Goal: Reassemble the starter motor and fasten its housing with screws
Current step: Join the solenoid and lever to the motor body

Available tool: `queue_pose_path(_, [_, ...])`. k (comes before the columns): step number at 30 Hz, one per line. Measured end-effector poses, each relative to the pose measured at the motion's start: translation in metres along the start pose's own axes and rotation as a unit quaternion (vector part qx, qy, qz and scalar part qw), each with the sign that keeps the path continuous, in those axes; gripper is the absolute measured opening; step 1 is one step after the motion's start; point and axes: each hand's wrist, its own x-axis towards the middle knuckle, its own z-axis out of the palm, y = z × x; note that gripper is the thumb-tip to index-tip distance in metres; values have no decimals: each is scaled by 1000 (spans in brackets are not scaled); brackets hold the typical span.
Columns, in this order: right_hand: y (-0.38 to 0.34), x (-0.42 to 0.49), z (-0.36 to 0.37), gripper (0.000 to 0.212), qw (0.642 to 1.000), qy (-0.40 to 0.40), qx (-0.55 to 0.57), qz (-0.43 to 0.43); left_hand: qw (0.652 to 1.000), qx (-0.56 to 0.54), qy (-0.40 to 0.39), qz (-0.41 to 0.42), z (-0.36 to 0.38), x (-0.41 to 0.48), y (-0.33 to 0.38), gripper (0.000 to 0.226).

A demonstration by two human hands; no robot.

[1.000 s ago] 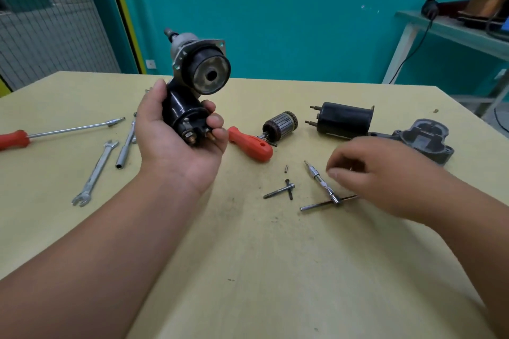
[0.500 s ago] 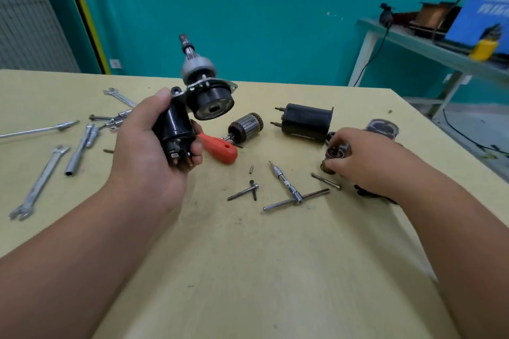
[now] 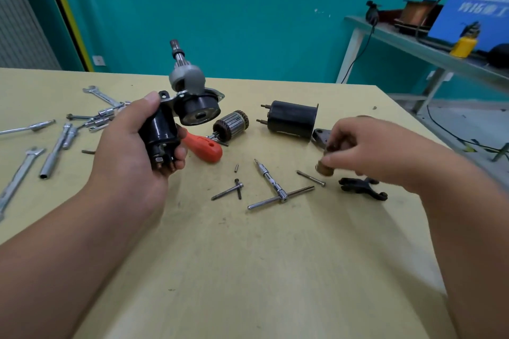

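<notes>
My left hand (image 3: 129, 154) grips the black solenoid of the starter assembly (image 3: 190, 107), held above the table with its shaft pointing up. My right hand (image 3: 366, 151) pinches a small brown cylindrical part (image 3: 324, 168) just above the table. A black shift fork (image 3: 360, 187) lies right under that hand. The armature (image 3: 231, 125) and the black field housing (image 3: 292, 120) lie on their sides behind. Long bolts (image 3: 310, 178) and small screws (image 3: 238, 188) are scattered in the middle.
A T-handle driver (image 3: 275, 190) lies centre, an orange-handled screwdriver (image 3: 203, 147) beside my left hand. Wrenches and sockets (image 3: 63, 137) are spread on the left of the yellow table (image 3: 248, 270). A grey shelf with a blue machine (image 3: 473, 5) stands at right.
My right hand moved right, picked up the small brown part near the shift fork and lifted it slightly. My left hand lowered and tilted the assembly. The view panned right.
</notes>
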Motion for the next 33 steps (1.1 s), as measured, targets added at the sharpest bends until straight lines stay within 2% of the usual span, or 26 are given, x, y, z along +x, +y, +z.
queue_pose_path(2, [-7, -13, -3, 23, 993, -73, -91, -12, 1000, 5, -11, 2, -1, 1, -1, 31])
queue_pose_path(4, [-14, -24, 4, 25, 982, -112, -150, -38, 1000, 11, -21, 7, 0, 2, -3, 29])
queue_pose_path(9, [-22, -29, 9, 27, 977, -156, -129, -62, 998, 43, -31, 36, 0, 3, -5, 27])
queue_pose_path(12, [-8, -25, -16, 19, 991, -79, -100, -49, 993, 92, -32, 66, 1, 1, -6, 25])
queue_pose_path(14, [8, -21, -24, 15, 987, -32, -153, -29, 989, 122, -38, 79, 2, -1, -8, 22])
queue_pose_path(17, [31, -15, -12, 22, 967, -71, -245, 9, 981, 158, -58, 91, 5, -6, -8, 35])
queue_pose_path(19, [43, -16, -2, 17, 965, -82, -249, 20, 978, 172, -67, 95, 7, -10, -9, 41])
queue_pose_path(24, [43, -32, -5, 10, 979, 3, -202, -20, 974, 185, -78, 107, 10, -21, -18, 36])
queue_pose_path(27, [23, -48, -11, 11, 980, 22, -177, -85, 965, 213, -92, 124, 12, -26, -21, 27])
queue_pose_path(30, [4, -54, -15, 15, 962, -2, -234, -142, 963, 209, -113, 124, 16, -34, -21, 29])
queue_pose_path(33, [-6, -50, -12, 17, 935, -7, -308, -174, 974, 163, -133, 87, 23, -43, -21, 39])
